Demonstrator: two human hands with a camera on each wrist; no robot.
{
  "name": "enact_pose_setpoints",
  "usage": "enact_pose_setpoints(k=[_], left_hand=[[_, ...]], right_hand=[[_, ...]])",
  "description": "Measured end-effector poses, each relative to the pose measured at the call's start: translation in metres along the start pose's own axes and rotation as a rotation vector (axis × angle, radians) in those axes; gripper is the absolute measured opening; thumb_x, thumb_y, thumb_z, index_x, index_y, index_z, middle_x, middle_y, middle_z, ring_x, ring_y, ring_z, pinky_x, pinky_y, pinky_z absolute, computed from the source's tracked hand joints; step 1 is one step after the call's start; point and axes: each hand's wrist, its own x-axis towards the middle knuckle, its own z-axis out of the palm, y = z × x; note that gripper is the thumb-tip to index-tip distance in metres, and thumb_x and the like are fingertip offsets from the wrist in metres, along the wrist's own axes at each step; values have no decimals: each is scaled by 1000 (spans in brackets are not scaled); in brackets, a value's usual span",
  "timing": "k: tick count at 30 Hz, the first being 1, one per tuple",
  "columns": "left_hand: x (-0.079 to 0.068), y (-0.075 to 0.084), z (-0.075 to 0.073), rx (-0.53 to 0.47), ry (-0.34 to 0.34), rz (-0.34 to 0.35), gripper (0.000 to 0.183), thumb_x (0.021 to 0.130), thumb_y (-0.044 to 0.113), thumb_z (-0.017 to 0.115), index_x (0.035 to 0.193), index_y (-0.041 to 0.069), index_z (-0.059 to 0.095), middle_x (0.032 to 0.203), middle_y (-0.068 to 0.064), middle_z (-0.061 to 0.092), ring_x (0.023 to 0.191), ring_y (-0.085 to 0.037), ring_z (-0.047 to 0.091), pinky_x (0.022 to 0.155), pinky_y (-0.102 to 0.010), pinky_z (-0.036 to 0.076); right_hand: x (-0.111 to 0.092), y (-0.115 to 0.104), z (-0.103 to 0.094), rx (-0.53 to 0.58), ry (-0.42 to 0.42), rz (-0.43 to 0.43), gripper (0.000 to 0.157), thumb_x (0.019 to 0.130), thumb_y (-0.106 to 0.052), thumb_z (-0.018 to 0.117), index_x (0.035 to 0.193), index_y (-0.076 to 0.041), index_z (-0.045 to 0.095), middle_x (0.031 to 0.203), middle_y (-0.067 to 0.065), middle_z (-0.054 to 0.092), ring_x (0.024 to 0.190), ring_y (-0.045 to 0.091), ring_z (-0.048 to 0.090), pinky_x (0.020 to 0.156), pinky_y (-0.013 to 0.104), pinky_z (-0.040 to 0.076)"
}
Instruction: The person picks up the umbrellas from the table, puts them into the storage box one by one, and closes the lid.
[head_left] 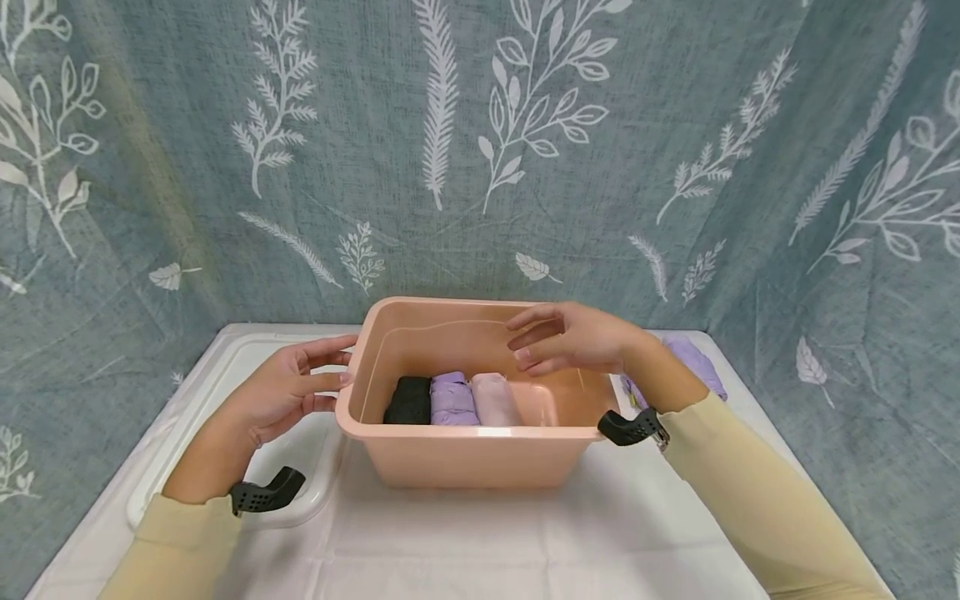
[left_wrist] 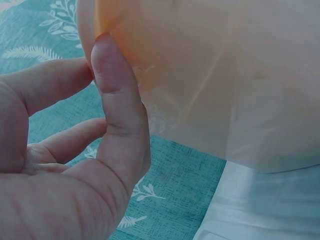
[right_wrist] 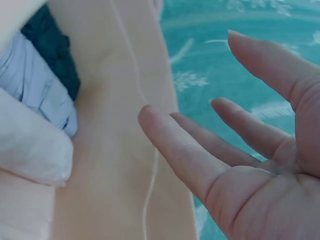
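Observation:
A peach plastic bin (head_left: 472,457) stands on the white-covered table. Along its floor lie a black rolled cloth (head_left: 408,402), a lilac rolled cloth (head_left: 453,403) and a pale pink rolled cloth (head_left: 495,402), side by side left of the middle. My left hand (head_left: 288,387) touches the bin's left rim with thumb and fingertips spread apart; the left wrist view shows the thumb (left_wrist: 117,85) against the bin. Above the right part of the bin hovers my right hand (head_left: 573,340), fingers loosely extended, holding nothing. In the right wrist view its fingers stay apart from the rolls.
To the left, partly under my left arm, lies a white lid or tray (head_left: 247,354). A purple cloth (head_left: 693,367) rests right of the bin, partly hidden by my right forearm. Behind everything hangs a teal leaf-patterned curtain (head_left: 375,167).

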Motion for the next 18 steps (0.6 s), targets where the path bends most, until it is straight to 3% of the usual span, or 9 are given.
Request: enact_pose_setpoints(k=[10,14,18], left_hand=[[-1,-1,0,-22,3,-5,68,98,2,66,159,0,34,118,1,62,97,-11,72,80,-32,64],[-1,0,0,-8,11,-8,70,98,3,66,159,0,31,119,1,61,98,-12,71,80,-32,64],[-1,2,1,-8,10,-10,70,99,3,66,159,-1,31,119,0,61,98,-11,71,80,-32,64]], right_hand=[[-31,20,-14,152,168,-206,54,96,2,67,146,3,48,138,17,61,120,32,69,103,44,55],[-41,31,-20,219,250,-294,52,98,1,66,145,7,46,132,12,64,117,28,71,101,40,56],[-50,43,-27,289,317,-414,40,98,1,65,137,5,56,127,9,69,114,23,72,100,39,57]])
